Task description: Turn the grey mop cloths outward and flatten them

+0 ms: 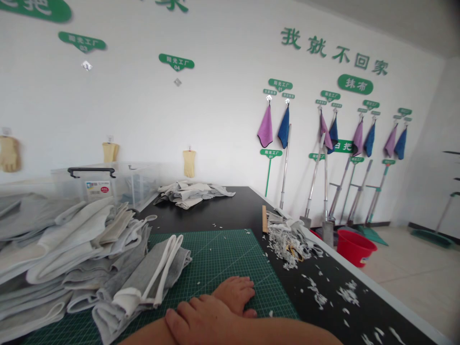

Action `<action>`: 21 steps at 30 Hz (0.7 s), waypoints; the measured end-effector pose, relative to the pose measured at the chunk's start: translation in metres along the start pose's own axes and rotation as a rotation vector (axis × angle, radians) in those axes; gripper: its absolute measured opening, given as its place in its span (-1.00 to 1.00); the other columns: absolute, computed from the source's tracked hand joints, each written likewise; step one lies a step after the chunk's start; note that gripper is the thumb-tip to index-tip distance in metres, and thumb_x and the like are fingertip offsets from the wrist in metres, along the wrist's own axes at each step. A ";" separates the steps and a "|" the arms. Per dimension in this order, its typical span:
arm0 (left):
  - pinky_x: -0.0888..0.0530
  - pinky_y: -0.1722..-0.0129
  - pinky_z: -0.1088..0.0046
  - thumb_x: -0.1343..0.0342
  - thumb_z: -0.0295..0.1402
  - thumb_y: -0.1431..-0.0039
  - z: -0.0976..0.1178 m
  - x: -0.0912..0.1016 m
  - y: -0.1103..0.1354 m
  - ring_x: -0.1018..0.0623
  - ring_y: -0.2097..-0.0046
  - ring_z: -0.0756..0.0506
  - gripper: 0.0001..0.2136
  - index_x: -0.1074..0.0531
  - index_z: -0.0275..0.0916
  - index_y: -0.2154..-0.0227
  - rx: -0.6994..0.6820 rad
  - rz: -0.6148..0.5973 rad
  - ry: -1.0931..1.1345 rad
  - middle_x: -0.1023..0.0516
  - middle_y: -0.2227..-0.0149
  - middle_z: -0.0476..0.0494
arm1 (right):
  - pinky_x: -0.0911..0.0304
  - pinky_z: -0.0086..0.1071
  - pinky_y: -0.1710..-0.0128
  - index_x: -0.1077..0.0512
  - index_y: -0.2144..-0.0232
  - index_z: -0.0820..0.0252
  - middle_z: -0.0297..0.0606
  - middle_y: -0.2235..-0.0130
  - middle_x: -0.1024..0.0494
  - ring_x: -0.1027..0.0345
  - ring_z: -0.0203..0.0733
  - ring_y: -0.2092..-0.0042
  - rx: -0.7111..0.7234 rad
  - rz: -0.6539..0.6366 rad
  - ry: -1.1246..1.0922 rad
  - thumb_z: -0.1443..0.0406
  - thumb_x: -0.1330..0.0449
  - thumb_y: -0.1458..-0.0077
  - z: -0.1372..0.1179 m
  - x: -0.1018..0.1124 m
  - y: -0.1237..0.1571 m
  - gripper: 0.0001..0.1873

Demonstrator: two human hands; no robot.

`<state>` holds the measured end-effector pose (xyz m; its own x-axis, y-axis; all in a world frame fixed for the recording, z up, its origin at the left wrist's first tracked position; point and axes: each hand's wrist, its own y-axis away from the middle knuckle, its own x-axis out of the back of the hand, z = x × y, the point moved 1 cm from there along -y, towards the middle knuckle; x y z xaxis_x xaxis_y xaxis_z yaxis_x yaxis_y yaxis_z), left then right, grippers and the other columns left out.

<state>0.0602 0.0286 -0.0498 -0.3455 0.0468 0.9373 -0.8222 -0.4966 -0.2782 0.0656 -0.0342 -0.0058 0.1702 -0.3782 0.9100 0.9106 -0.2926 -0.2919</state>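
Observation:
My left hand (235, 291) lies flat on the green cutting mat (223, 258), fingers stretched toward the right and holding nothing. My right hand (201, 317) rests on top of the left wrist, its fingers lying flat; its forearm crosses the bottom of the view from the right. Just left of the hands lies a folded grey cloth piece with white edging (151, 282), at the edge of a big pile of grey and white cloth pieces (72, 249). Neither hand touches the cloth.
The mat lies on a black table (237, 206). White cloth scraps (287, 239) and a wooden ruler (265, 218) sit right of the mat. Another cloth pile (194, 194) and a clear plastic bin (104, 184) stand farther back. A red bucket (354, 247) and mops stand by the wall.

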 end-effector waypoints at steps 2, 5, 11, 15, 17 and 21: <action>-0.23 -0.14 0.18 -0.09 -0.06 -0.12 0.000 -0.001 0.000 -0.30 -0.17 -0.19 -0.56 -0.37 -0.22 0.02 -0.003 0.004 0.000 -0.36 -0.12 -0.15 | -0.23 -0.26 0.48 -0.14 0.01 0.30 -0.22 0.29 -0.44 -0.36 -0.11 0.38 0.006 -0.004 -0.002 0.13 0.08 -0.24 0.000 0.001 0.000 -0.61; -0.24 -0.13 0.18 -0.08 -0.05 -0.12 -0.001 -0.002 0.000 -0.31 -0.16 -0.19 -0.56 -0.38 -0.22 0.03 -0.008 0.013 -0.001 -0.37 -0.11 -0.16 | -0.24 -0.26 0.48 -0.14 0.00 0.30 -0.22 0.28 -0.44 -0.36 -0.11 0.38 0.007 -0.008 0.001 0.16 0.07 -0.23 0.000 0.002 0.000 -0.62; -0.24 -0.13 0.16 -0.07 -0.04 -0.12 -0.001 -0.002 0.000 -0.30 -0.17 -0.21 -0.55 -0.38 -0.23 0.03 -0.012 0.000 -0.010 -0.37 -0.11 -0.18 | -0.25 -0.26 0.48 -0.15 0.03 0.29 -0.23 0.30 -0.44 -0.36 -0.12 0.38 -0.001 -0.017 0.004 0.16 0.06 -0.23 0.001 -0.001 0.000 -0.64; -0.23 -0.13 0.15 -0.05 -0.03 -0.13 -0.002 -0.003 0.000 -0.29 -0.17 -0.21 -0.54 -0.37 -0.22 0.02 -0.010 0.001 -0.006 -0.36 -0.12 -0.17 | -0.25 -0.28 0.49 -0.15 0.04 0.28 -0.23 0.30 -0.44 -0.37 -0.12 0.38 0.001 -0.019 0.007 0.15 0.06 -0.23 0.001 -0.001 -0.001 -0.65; -0.23 -0.13 0.15 -0.05 -0.03 -0.13 -0.003 -0.004 0.000 -0.29 -0.17 -0.21 -0.54 -0.37 -0.22 0.01 -0.011 0.006 -0.005 -0.36 -0.12 -0.17 | -0.25 -0.28 0.50 -0.16 0.05 0.28 -0.24 0.31 -0.44 -0.37 -0.13 0.39 -0.005 -0.016 0.007 0.16 0.06 -0.23 0.001 0.000 -0.001 -0.67; -0.23 -0.13 0.16 -0.03 -0.02 -0.13 -0.004 -0.006 0.001 -0.30 -0.17 -0.21 -0.54 -0.37 -0.22 0.02 -0.018 0.021 -0.005 -0.36 -0.11 -0.18 | -0.26 -0.27 0.49 -0.17 0.07 0.28 -0.22 0.31 -0.44 -0.37 -0.13 0.39 0.002 -0.020 0.007 0.17 0.05 -0.23 0.000 0.003 -0.001 -0.68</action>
<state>0.0598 0.0315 -0.0560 -0.3608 0.0321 0.9321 -0.8228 -0.4816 -0.3019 0.0651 -0.0346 -0.0031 0.1494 -0.3784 0.9135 0.9144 -0.2987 -0.2733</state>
